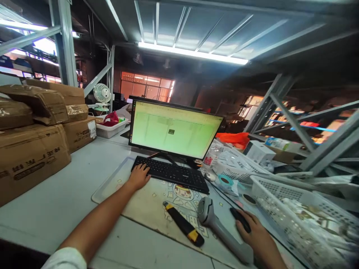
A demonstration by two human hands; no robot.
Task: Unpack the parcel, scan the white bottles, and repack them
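Observation:
My left hand [140, 176] lies on the left end of a black keyboard [174, 174], its fingers stretched over the keys. My right hand [254, 228] is wrapped round a black computer mouse [240, 219] at the right side of the desk mat [148, 209]. Between my hands a grey barcode scanner [223, 228] lies on the mat, close to the right hand. To its left rests a black and yellow utility knife [183, 224]. Behind the keyboard stands a monitor [174, 129] with a pale green screen and a small dark box in its middle.
Cardboard boxes [30, 160] are stacked on the left of the table. A white perforated basket [286, 220] full of small items stands at the right, near tape rolls [225, 181]. A white tray [112, 130] and a small fan [102, 93] are at the back left.

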